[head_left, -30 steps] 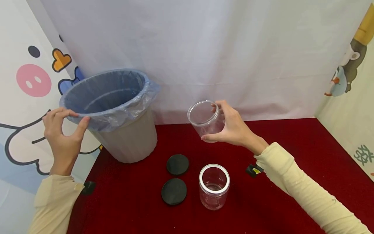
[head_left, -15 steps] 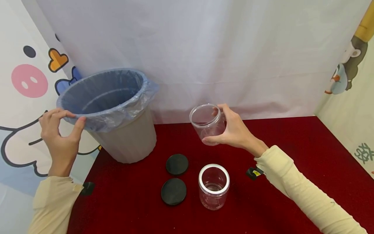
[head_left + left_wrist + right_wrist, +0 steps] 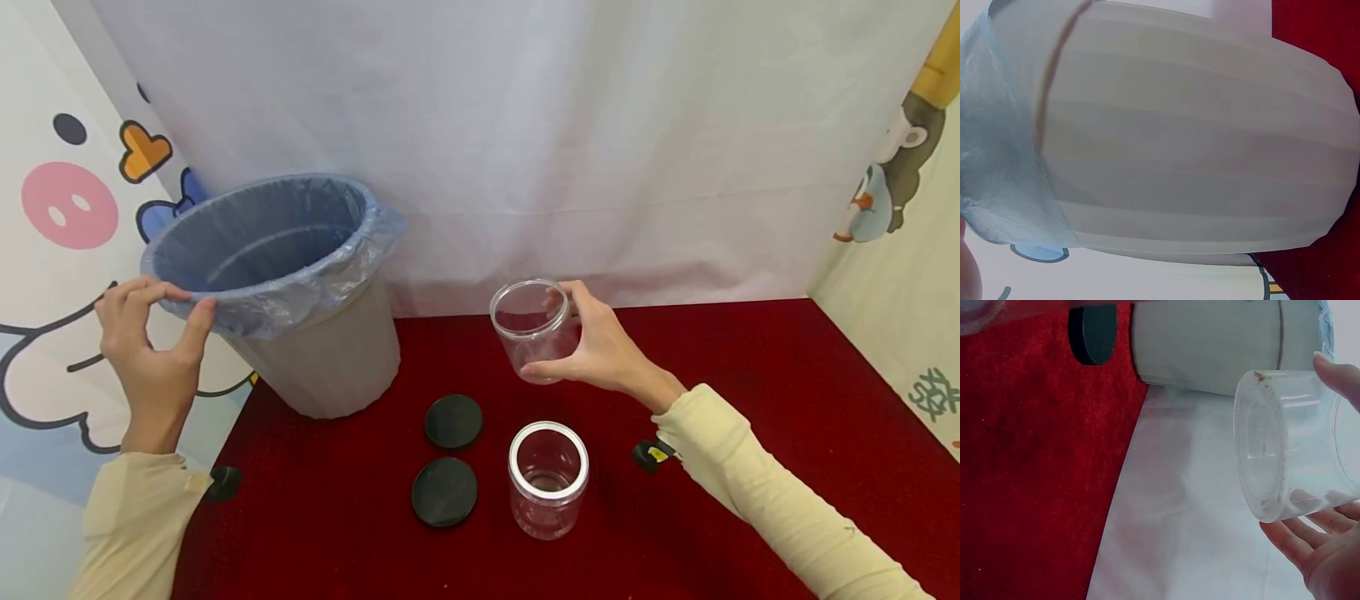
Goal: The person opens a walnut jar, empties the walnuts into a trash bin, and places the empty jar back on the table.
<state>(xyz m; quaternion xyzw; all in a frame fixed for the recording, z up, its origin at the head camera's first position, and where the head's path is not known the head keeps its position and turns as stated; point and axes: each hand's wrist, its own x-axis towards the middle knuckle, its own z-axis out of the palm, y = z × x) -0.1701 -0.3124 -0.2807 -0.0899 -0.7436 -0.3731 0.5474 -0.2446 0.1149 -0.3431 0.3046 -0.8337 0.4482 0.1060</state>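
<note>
My left hand pinches the near left rim of a pale trash bin, thumb outside over its blue plastic liner. In my right hand is a clear plastic jar, lidless and tilted to the left, held above the table. The right wrist view shows thumb and fingers on opposite sides of this jar, with brown specks along its base edge. Below it, nearer me, a second clear jar with a white ring around its mouth stands upright.
Two round black lids lie on the red cloth between the bin and the standing jar. Behind the table hangs a white curtain. Printed panels with cartoon figures close off the left and right sides.
My right hand has lowered the clear jar and brought it slightly to the right, nearer the standing jar. The left hand keeps its grip on the bin's rim.
</note>
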